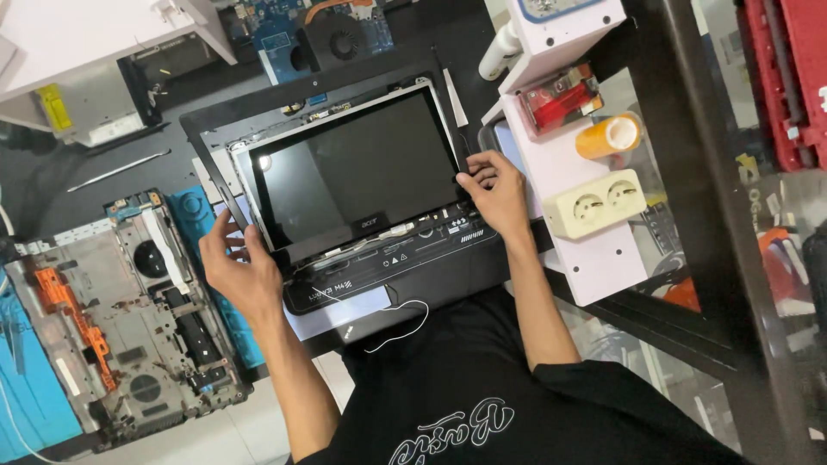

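Repair workshop: dismantled laptop chassis [129, 319], motherboard [323, 34]

The person wears a black short-sleeved shirt [482, 387] with white script lettering; forearms bare.

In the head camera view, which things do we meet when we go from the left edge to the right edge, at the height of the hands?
Opened laptop base → left hand → screen panel → right hand → double socket → red crate.
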